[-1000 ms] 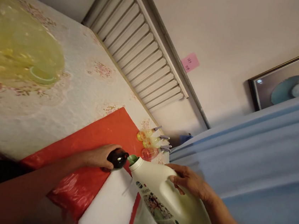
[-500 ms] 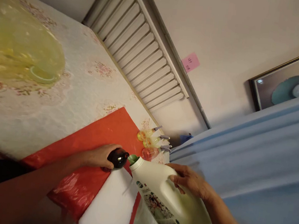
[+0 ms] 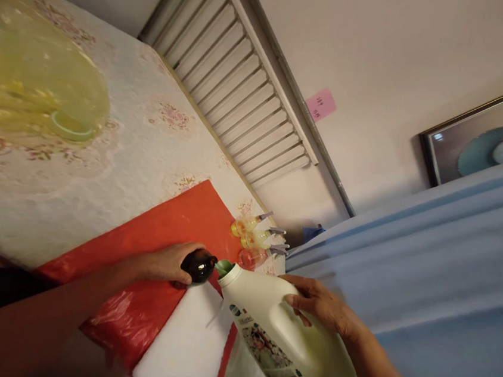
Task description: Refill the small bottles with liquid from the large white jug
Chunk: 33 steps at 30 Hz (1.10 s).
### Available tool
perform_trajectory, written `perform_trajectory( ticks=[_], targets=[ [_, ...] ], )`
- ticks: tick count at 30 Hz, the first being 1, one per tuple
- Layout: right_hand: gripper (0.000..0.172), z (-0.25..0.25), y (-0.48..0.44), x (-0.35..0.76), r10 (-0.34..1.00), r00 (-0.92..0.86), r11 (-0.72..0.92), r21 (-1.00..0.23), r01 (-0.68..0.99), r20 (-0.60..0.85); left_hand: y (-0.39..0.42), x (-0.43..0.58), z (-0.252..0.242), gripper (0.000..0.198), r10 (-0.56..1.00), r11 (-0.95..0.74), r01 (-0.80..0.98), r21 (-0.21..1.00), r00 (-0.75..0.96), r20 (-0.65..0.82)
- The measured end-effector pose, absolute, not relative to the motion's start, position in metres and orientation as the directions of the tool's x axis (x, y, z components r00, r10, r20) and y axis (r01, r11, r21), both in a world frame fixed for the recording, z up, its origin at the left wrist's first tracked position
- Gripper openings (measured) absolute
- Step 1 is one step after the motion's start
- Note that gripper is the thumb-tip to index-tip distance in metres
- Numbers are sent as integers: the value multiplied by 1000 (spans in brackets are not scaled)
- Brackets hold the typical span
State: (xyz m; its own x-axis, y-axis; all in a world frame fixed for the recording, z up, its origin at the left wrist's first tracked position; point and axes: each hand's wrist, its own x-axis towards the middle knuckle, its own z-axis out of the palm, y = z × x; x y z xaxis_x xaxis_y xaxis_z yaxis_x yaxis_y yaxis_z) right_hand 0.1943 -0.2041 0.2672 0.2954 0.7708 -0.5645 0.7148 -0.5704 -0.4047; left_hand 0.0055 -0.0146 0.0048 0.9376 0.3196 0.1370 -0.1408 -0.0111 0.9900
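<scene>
My left hand (image 3: 175,262) is wrapped round a small dark brown bottle (image 3: 200,267), whose neck points to the right. My right hand (image 3: 319,305) grips a large cream-white detergent jug (image 3: 283,336) by its handle, and the jug leans over to the left. Its green-lipped mouth (image 3: 224,268) is right at the neck of the brown bottle. Whether liquid runs between them is too small to tell. Under my left hand lies a red plastic sheet (image 3: 152,232), with a white pad (image 3: 188,341) below the brown bottle.
Several small yellow and red bottles (image 3: 252,239) with grey tops stand just past the two mouths. A translucent yellow bag (image 3: 38,76) lies at the left on the flowered tablecloth (image 3: 133,158). Slatted railing (image 3: 243,92) borders the table; a blue cloth (image 3: 441,262) hangs at the right.
</scene>
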Motion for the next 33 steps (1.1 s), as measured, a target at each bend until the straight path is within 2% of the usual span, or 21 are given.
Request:
perform_trajectory(
  ticks=[15,33],
  targets=[
    [53,270,-201,185,766,308,-575,-387,721,-565,-14,7,5,55,332,-44,-149,988,931,155],
    [53,270,-201,187,764,308,-580,-392,714,-567,-14,8,2,56,312,-8,-144,990,940,139]
  ],
)
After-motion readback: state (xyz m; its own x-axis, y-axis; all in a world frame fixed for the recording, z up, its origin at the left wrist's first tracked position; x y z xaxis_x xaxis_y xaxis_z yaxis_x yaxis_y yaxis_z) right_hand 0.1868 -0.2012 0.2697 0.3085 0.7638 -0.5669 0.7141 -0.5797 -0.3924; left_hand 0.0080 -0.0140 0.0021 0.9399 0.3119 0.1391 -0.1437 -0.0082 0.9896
